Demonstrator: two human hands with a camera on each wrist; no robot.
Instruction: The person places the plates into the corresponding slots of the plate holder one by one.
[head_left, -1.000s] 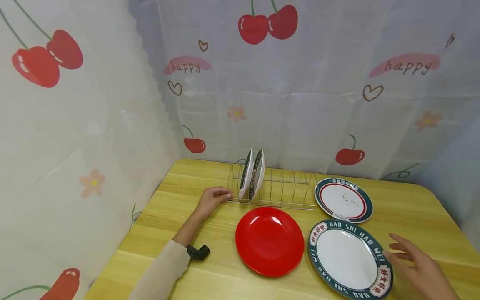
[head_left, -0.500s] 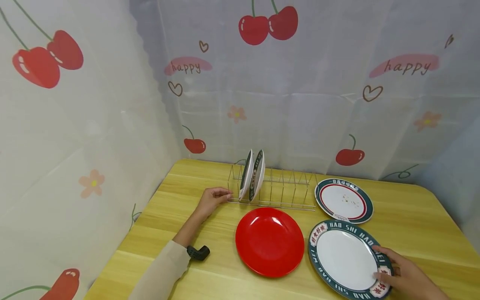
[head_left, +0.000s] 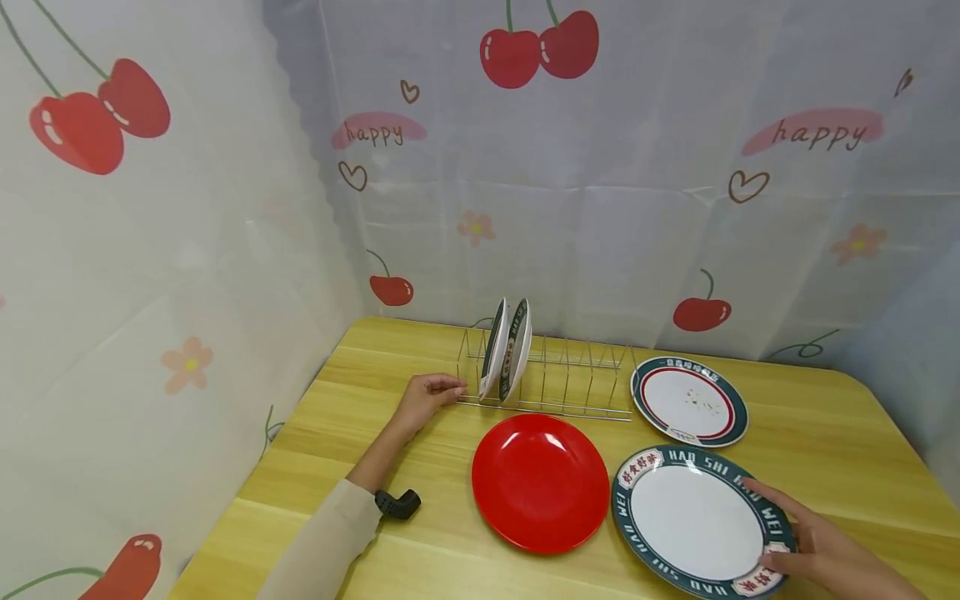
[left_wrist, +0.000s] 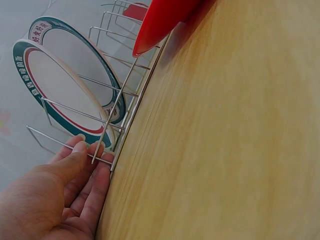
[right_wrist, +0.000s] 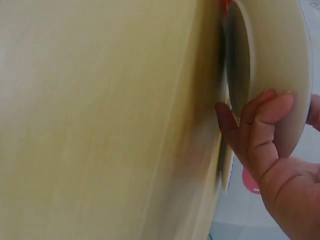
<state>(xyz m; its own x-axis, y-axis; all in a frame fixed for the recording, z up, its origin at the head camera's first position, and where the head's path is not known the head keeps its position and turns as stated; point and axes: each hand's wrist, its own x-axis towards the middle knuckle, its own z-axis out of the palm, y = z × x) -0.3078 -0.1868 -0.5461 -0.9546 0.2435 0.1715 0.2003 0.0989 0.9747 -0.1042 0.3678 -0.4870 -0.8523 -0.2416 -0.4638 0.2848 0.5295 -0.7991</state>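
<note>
My left hand pinches the left end of a wire plate rack; the left wrist view shows fingertips and thumb at its end wires. Two green-rimmed plates stand upright in the rack's left slots, a red-lined plate outermost and a lettered plate beside it. At the right, my right hand grips the rim of a large green-rimmed white plate, thumb on the top face. In the right wrist view its fingers spread under the pale underside, and the plate is tilted up from the table.
A glossy red plate lies flat in front of the rack. Behind the gripped plate lies a smaller green-rimmed plate with a red ring and small yellowish specks. A cherry-print curtain hangs along the wooden table's back and left edges.
My right hand has moved left onto the large plate, taken hold of its right rim and begun lifting it, shifting it slightly. The left hand stays at the rack.
</note>
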